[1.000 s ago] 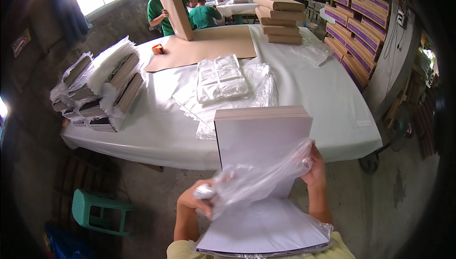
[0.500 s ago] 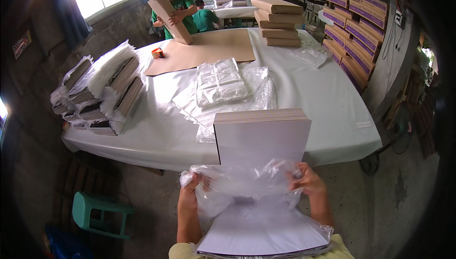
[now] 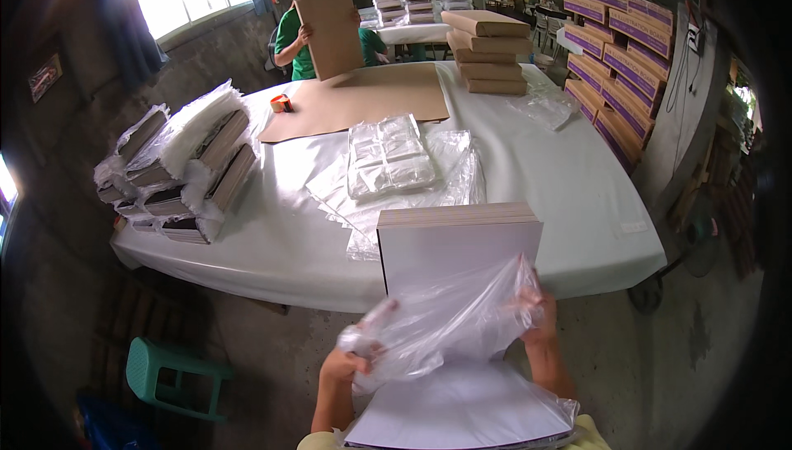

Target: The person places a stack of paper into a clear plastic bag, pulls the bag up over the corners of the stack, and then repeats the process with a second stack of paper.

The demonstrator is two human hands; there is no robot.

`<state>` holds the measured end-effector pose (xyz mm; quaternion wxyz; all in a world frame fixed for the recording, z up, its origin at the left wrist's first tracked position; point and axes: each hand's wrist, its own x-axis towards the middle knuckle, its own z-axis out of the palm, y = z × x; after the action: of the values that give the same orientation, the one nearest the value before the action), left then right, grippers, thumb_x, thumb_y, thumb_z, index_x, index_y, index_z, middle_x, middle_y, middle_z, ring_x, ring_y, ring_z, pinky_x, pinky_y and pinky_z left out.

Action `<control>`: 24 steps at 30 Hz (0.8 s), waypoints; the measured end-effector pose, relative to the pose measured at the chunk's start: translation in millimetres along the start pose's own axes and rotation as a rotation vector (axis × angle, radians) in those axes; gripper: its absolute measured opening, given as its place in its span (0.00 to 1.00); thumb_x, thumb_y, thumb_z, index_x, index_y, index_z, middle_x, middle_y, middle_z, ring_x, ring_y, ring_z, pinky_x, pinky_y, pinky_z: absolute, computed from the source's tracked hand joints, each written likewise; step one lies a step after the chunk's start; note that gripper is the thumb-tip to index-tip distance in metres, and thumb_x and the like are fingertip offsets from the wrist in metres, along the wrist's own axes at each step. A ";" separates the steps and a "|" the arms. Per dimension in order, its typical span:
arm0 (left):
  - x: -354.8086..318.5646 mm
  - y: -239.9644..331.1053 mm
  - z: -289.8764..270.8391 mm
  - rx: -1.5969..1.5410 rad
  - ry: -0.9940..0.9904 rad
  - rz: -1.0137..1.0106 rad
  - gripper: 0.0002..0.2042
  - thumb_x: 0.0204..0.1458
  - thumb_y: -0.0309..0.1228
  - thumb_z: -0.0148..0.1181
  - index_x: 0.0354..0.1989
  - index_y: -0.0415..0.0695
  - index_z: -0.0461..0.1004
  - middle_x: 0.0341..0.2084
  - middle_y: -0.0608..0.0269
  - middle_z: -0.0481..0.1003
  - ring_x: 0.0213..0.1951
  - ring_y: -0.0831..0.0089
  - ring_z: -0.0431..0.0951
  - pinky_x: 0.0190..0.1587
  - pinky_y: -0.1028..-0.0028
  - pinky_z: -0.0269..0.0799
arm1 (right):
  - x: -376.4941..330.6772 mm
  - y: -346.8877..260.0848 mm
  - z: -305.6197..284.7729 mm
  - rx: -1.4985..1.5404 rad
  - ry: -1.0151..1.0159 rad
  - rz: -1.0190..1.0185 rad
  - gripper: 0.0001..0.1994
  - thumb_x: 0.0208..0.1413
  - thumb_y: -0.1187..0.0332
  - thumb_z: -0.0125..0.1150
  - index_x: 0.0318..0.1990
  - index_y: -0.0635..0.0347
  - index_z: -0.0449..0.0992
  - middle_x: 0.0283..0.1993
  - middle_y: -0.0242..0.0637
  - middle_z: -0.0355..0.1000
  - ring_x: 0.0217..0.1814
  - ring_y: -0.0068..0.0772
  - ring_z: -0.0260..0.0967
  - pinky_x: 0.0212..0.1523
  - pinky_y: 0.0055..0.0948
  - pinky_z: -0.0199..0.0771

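A tall stack of white sheets (image 3: 458, 244) stands on edge against my body, its lower end inside clear plastic. Both my hands hold a crumpled clear plastic bag (image 3: 450, 318) in front of it. My left hand (image 3: 346, 365) grips the bag's lower left end. My right hand (image 3: 538, 316) pinches its upper right corner, higher than the left hand.
A white-covered table (image 3: 577, 202) carries clear bags (image 3: 392, 157), brown cardboard sheets (image 3: 363, 99), bagged stacks (image 3: 186, 161) at the left and brown boxes (image 3: 487, 54). A person in green (image 3: 289, 33) holds cardboard at the far side. A green stool (image 3: 169, 376) stands lower left; purple-striped boxes (image 3: 619, 62) line the right.
The bag was stretched level between both hands; now my right hand has risen and my left has dropped, tilting it. The person in green has lifted a cardboard sheet upright.
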<state>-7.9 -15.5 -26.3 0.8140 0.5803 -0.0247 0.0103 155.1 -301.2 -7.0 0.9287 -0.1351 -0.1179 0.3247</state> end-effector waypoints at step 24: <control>9.8 24.8 3.9 0.112 0.115 0.093 0.18 0.37 0.37 0.65 0.39 0.47 0.71 0.25 0.65 0.71 0.29 0.73 0.70 0.29 0.74 0.66 | -32.7 -3.8 -1.7 -0.873 0.340 -0.036 0.27 0.34 0.87 0.56 0.48 0.61 0.65 0.32 0.32 0.68 0.31 0.20 0.65 0.33 0.17 0.66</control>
<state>0.6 -11.2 -1.1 0.7790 0.6215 -0.0040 0.0829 132.9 -325.1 -11.6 0.7965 -0.5625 -0.0917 0.2019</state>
